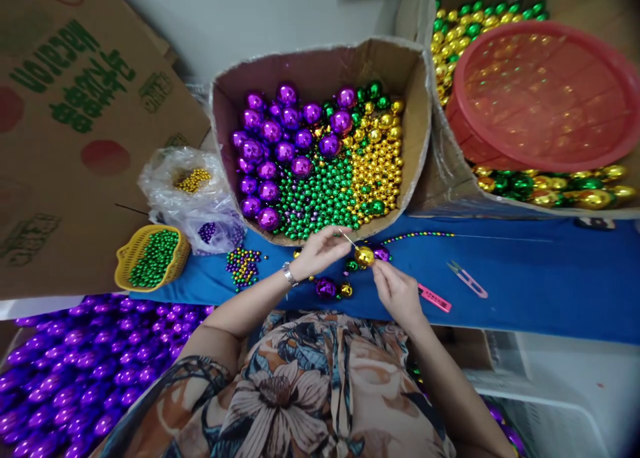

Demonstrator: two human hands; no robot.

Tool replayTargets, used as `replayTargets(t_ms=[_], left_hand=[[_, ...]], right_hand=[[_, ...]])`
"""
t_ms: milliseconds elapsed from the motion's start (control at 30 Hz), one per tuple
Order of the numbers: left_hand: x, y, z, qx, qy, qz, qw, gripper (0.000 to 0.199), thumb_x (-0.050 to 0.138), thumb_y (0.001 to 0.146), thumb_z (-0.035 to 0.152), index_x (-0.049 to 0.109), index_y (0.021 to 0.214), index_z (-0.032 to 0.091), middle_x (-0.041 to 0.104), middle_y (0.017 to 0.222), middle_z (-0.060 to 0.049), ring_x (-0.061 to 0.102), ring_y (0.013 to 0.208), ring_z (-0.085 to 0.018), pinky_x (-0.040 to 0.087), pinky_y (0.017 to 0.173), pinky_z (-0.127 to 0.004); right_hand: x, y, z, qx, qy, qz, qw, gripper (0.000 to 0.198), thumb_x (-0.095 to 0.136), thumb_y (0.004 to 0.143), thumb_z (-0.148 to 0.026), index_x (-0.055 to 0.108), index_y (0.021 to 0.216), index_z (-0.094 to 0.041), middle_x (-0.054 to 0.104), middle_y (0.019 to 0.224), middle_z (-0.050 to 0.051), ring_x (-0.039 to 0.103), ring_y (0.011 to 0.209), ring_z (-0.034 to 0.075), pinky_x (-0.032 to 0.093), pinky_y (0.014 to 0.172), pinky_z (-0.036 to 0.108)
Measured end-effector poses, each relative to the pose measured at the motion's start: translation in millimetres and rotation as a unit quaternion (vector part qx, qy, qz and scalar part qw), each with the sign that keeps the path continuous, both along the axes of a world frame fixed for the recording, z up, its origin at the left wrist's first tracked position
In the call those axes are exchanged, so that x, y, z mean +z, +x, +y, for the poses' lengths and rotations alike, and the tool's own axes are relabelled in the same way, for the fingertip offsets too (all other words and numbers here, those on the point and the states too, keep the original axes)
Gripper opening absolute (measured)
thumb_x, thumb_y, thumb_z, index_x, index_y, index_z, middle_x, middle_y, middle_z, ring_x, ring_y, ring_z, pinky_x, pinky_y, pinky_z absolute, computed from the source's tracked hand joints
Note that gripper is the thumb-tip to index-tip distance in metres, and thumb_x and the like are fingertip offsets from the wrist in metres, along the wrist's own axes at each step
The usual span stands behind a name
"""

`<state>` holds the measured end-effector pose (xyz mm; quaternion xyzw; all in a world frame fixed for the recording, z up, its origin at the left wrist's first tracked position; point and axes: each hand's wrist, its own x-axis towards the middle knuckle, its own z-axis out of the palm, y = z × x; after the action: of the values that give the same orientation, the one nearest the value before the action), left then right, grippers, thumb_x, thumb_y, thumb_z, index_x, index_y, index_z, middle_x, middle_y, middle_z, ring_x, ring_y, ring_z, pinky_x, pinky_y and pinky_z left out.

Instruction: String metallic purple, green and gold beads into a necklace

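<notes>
Between the fingers of my right hand (397,291) is a large shiny gold bead (365,256). My left hand (323,251) pinches a thin pale needle (347,237) that slants down to the gold bead; whether its tip is inside the hole I cannot tell. A purple bead (381,253) and a green bead (353,265) sit close by the gold one. Below my left hand, a big purple bead (325,288) and a smaller gold bead (345,289) lie on the blue cloth. A strand of small beads (420,234) runs right from there, ending in bare thread.
Ahead stands a cardboard box (320,65) of purple, green and gold beads. A red basket (545,98) rests in another bead box at right. Pink snips (467,279) and a pink cutter (434,298) lie right. A yellow basket (123,268) and loose beads (243,267) are left.
</notes>
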<state>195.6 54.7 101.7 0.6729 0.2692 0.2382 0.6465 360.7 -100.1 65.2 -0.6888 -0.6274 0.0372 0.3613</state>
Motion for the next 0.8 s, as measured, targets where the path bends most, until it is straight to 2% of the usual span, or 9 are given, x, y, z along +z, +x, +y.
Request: replayTargets(t_ms=[33, 67, 133, 200, 267, 300, 367, 600, 800], left_hand=[[2.6, -6.4, 10.4, 0.029, 0.111, 0.049, 0.992, 0.030, 0.060, 0.089, 0.037, 0.061, 0.116, 0.022, 0.066, 0.106, -0.010, 0.063, 0.095, -0.021, 0.051, 0.085, -0.036], [5.3, -12.8, 21.8, 0.056, 0.225, 0.108, 0.967, 0.027, 0.058, 0.090, 0.033, 0.062, 0.114, 0.022, 0.065, 0.110, -0.011, 0.060, 0.102, -0.023, 0.047, 0.091, -0.039], [9.3, -23.7, 44.0, 0.031, 0.377, 0.259, 0.889, 0.022, 0.052, 0.091, 0.023, 0.065, 0.108, 0.019, 0.064, 0.111, -0.013, 0.055, 0.108, -0.027, 0.042, 0.097, -0.043], [10.0, -29.8, 60.7, -0.037, 0.452, 0.374, 0.809, 0.024, 0.048, 0.089, 0.015, 0.065, 0.107, 0.016, 0.063, 0.106, -0.014, 0.055, 0.103, -0.028, 0.043, 0.093, -0.042], [7.3, -29.8, 70.3, -0.093, 0.487, 0.420, 0.760, 0.027, 0.045, 0.089, 0.011, 0.063, 0.109, 0.014, 0.062, 0.103, -0.014, 0.056, 0.097, -0.026, 0.044, 0.088, -0.039], [5.2, -27.7, 72.9, -0.110, 0.498, 0.420, 0.751, 0.028, 0.044, 0.089, 0.011, 0.062, 0.110, 0.014, 0.062, 0.103, -0.014, 0.056, 0.095, -0.025, 0.045, 0.087, -0.038], [1.0, -21.3, 76.3, -0.125, 0.507, 0.406, 0.750, 0.026, 0.043, 0.090, 0.012, 0.063, 0.108, 0.013, 0.061, 0.103, -0.013, 0.057, 0.093, -0.024, 0.045, 0.088, -0.037], [-4.0, -5.4, 85.1, -0.085, 0.497, 0.409, 0.760, 0.027, 0.047, 0.085, 0.008, 0.060, 0.107, 0.013, 0.056, 0.107, -0.014, 0.058, 0.093, -0.024, 0.048, 0.082, -0.036], [-2.7, 2.4, 74.8, -0.054, 0.507, 0.463, 0.725, 0.028, 0.034, 0.089, 0.006, 0.060, 0.099, 0.011, 0.054, 0.110, -0.018, 0.057, 0.090, -0.025, 0.047, 0.067, -0.035]], right_hand=[[-0.4, 1.8, -1.1, -0.008, -0.003, -0.004, 1.000, 0.025, 0.044, 0.098, -0.025, 0.067, 0.107, -0.018, 0.075, 0.091, 0.007, 0.072, 0.078, 0.016, 0.054, 0.070, 0.024], [-0.8, 3.5, -2.3, -0.015, -0.004, -0.009, 1.000, 0.025, 0.045, 0.098, -0.025, 0.067, 0.106, -0.018, 0.075, 0.091, 0.007, 0.072, 0.078, 0.016, 0.054, 0.069, 0.024], [-1.5, 5.8, -4.0, -0.022, 0.003, -0.019, 1.000, 0.024, 0.045, 0.098, -0.024, 0.066, 0.106, -0.017, 0.075, 0.092, 0.007, 0.072, 0.078, 0.016, 0.054, 0.070, 0.024], [-2.0, 5.6, -4.1, -0.023, 0.015, -0.027, 0.999, 0.022, 0.046, 0.097, -0.023, 0.066, 0.105, -0.017, 0.075, 0.093, 0.007, 0.072, 0.080, 0.016, 0.054, 0.072, 0.024], [-2.6, 3.3, -2.9, -0.022, 0.024, -0.032, 0.999, 0.022, 0.047, 0.097, -0.022, 0.067, 0.105, -0.017, 0.076, 0.094, 0.007, 0.073, 0.080, 0.016, 0.054, 0.073, 0.024], [-2.9, 1.9, -2.1, -0.022, 0.024, -0.033, 0.999, 0.022, 0.047, 0.097, -0.023, 0.067, 0.104, -0.017, 0.076, 0.093, 0.007, 0.073, 0.079, 0.016, 0.054, 0.072, 0.024], [-3.4, -0.4, -0.7, -0.022, 0.022, -0.031, 0.999, 0.023, 0.047, 0.097, -0.023, 0.068, 0.104, -0.018, 0.076, 0.093, 0.007, 0.073, 0.079, 0.016, 0.054, 0.072, 0.024], [-4.2, -0.7, 0.2, -0.020, 0.021, -0.030, 0.999, 0.025, 0.046, 0.097, -0.024, 0.069, 0.107, -0.018, 0.076, 0.095, 0.008, 0.073, 0.081, 0.017, 0.056, 0.073, 0.024], [-2.9, -2.8, -1.4, -0.027, 0.035, -0.043, 0.998, 0.023, 0.048, 0.097, -0.023, 0.069, 0.104, -0.017, 0.076, 0.094, 0.008, 0.073, 0.079, 0.017, 0.056, 0.072, 0.024]])
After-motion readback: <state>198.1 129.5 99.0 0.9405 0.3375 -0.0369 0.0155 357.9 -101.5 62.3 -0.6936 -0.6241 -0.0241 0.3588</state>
